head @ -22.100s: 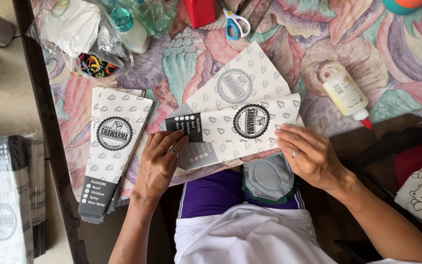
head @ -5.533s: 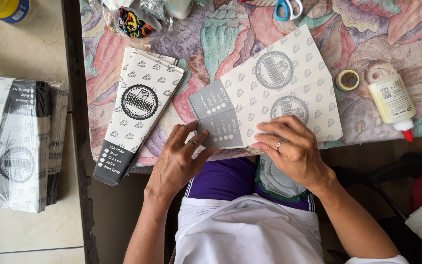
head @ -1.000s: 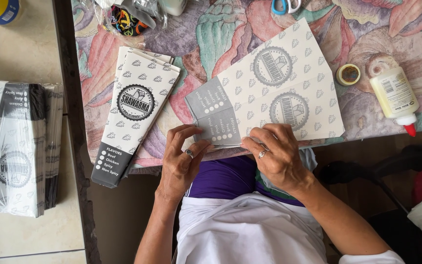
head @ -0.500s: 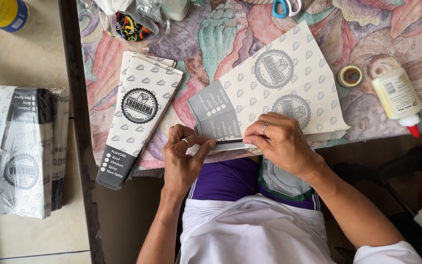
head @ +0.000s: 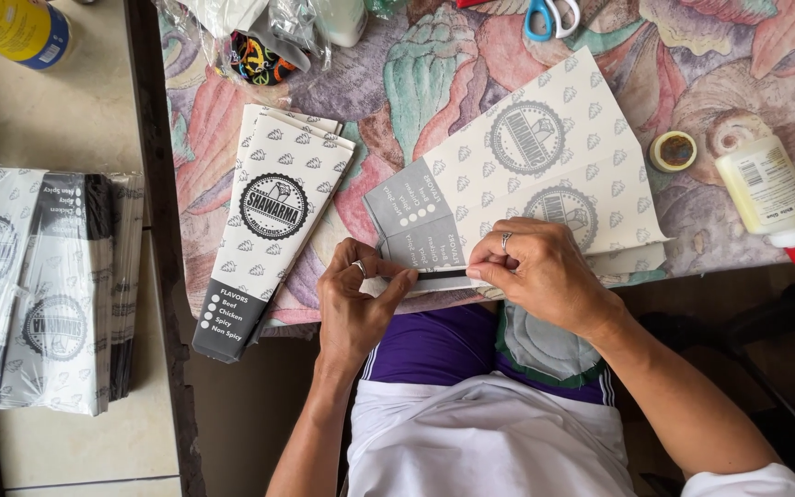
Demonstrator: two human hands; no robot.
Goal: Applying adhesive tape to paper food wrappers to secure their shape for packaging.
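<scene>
Left hand (head: 353, 299) pinches near edge of flat printed paper sleeve (head: 517, 189), fingers closed on folded flap. Right hand (head: 537, 269) curled, fingertips pressing same flap down at table (head: 434, 74) edge. Sleeve lies spread on patterned cloth, fold only partly creased. Finished folded sleeves (head: 273, 216) stacked to left; glue bottle (head: 766, 193) uncapped, cap (head: 673, 150) beside it. Wrapped bundle of blanks (head: 39, 285) waits on floor, so judged early-to-middle stage.

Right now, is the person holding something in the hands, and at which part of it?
Yes. Both the left hand and the right hand pinch the printed paper sheet at its near bottom edge, where it is folded.
</scene>
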